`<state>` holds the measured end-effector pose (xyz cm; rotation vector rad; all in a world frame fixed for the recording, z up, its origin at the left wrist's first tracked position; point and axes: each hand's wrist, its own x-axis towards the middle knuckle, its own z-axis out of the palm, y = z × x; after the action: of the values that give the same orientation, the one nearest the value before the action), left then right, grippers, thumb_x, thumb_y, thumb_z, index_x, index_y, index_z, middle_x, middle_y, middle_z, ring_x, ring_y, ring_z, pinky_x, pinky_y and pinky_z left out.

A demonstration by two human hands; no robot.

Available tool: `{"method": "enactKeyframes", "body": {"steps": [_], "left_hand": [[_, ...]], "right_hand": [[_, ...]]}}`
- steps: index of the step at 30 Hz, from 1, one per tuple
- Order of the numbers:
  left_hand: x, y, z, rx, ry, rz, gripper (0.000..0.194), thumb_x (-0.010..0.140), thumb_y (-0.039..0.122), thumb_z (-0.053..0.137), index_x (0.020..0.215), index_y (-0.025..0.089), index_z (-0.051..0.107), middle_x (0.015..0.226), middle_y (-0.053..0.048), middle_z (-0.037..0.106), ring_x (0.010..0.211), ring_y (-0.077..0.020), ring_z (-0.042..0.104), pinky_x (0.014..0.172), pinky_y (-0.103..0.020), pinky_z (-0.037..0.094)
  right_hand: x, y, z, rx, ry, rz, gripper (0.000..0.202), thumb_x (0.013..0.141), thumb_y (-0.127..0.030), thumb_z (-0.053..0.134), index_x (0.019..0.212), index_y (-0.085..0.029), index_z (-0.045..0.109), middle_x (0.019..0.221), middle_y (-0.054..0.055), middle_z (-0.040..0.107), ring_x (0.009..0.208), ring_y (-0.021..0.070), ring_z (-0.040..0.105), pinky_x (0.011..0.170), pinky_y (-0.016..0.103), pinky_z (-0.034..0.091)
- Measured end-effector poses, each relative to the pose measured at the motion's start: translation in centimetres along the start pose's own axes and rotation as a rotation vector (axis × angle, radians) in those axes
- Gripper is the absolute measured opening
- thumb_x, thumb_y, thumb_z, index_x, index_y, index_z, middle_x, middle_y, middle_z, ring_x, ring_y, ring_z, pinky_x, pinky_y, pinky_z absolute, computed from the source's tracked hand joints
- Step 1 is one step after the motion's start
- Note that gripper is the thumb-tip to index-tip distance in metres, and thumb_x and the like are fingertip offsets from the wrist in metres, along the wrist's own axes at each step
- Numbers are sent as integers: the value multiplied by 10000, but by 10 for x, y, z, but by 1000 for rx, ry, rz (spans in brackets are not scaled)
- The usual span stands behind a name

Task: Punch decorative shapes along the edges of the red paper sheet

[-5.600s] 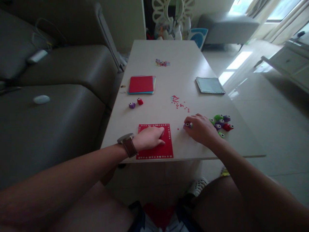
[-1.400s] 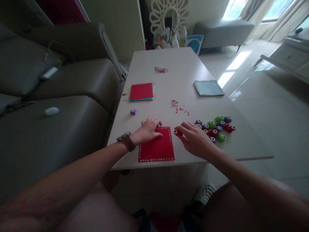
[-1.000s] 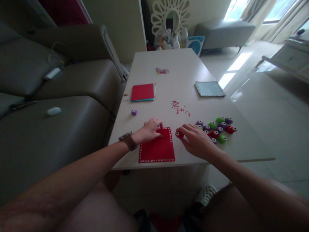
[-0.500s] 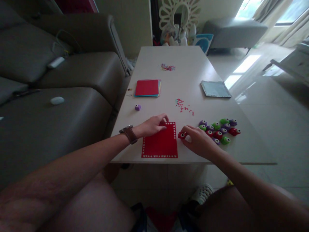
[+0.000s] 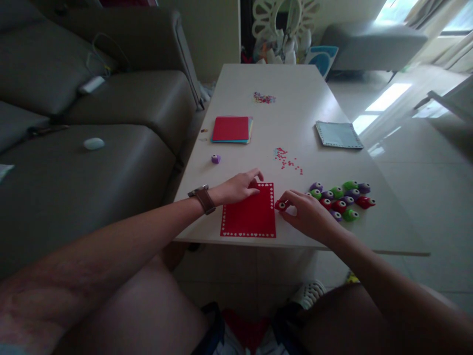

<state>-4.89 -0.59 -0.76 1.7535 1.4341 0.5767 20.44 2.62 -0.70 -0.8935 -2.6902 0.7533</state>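
A red sheet (image 5: pixel 248 217) with small cut-out shapes along its edges lies near the table's front edge. My left hand (image 5: pixel 242 187) rests on its upper left part, fingers apart and slightly curled, holding nothing. At the sheet's right edge, a red craft punch (image 5: pixel 281 205) is pinched between the thumb and fingers of my right hand (image 5: pixel 305 212). Just right of that hand stand several green, purple and red punches (image 5: pixel 339 206). Small red cut-outs (image 5: pixel 283 157) are scattered behind the sheet.
A paper stack (image 5: pixel 231 129) topped with red lies at the back left, a purple punch (image 5: pixel 216 159) in front of it. Pale sheets (image 5: pixel 339 134) lie on the right of the white table (image 5: pixel 288 79). Colourful bits (image 5: pixel 264 98) lie farther back. A sofa (image 5: pixel 125 143) stands left.
The view has shifted, so the table appears slightly farther right and higher. The red punch in my right hand now meets the sheet's right edge. My left hand stays on the sheet.
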Motion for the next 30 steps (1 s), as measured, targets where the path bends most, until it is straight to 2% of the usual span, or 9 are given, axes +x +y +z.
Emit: {"method": "enactKeyframes", "body": {"steps": [10, 17, 30], "left_hand": [[1, -1, 1, -9, 0, 2, 258, 879, 171, 623, 1117, 183, 524, 950, -62, 726, 828, -186, 665, 729, -295, 477], [2, -2, 2, -20, -1, 10, 254, 877, 167, 615, 1110, 185, 515, 926, -50, 715, 808, -175, 654, 727, -292, 474], [2, -2, 2, -15, -6, 3, 282, 875, 154, 614, 1138, 182, 514, 938, -53, 722, 823, -181, 661, 746, -298, 477]], "right_hand": [[-1, 0, 1, -50, -20, -20, 130, 834, -129, 595, 936, -210, 602, 941, 45, 674, 832, 197, 643, 748, 320, 459], [-1, 2, 0, -50, 21, -10, 102, 852, -143, 604, 928, -210, 596, 950, 48, 684, 813, 190, 637, 737, 315, 459], [-1, 1, 0, -47, -18, -22, 94, 867, -165, 607, 941, -223, 604, 958, 55, 693, 824, 199, 642, 735, 320, 459]]}}
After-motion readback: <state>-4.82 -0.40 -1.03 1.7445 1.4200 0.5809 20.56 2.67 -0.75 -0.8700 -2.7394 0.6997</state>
